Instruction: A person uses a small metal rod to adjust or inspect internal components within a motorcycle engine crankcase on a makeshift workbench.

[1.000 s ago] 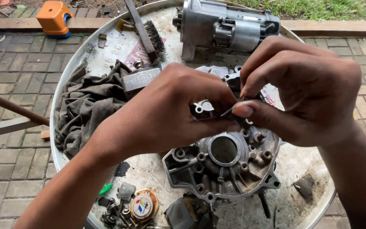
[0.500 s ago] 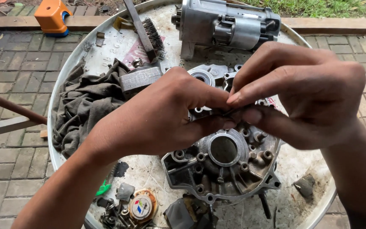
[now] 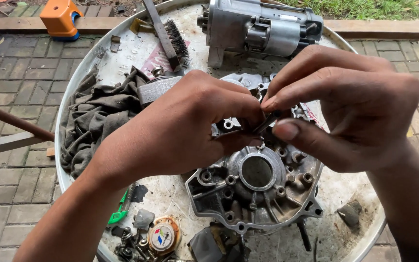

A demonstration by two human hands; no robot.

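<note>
Above the grey engine cover (image 3: 255,187) on the round metal tray (image 3: 76,77), both hands meet: right hand (image 3: 350,111) fingers pinch a slanted thin metal pin (image 3: 266,122), left hand (image 3: 190,131) fingers clamp its lower end.

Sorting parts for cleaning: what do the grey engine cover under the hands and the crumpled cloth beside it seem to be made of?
The grey engine cover looks like cast aluminium: dull silvery, ribbed, grimy. The crumpled grey-brown cloth seems to be soft woven fabric, folded and stained.
</note>
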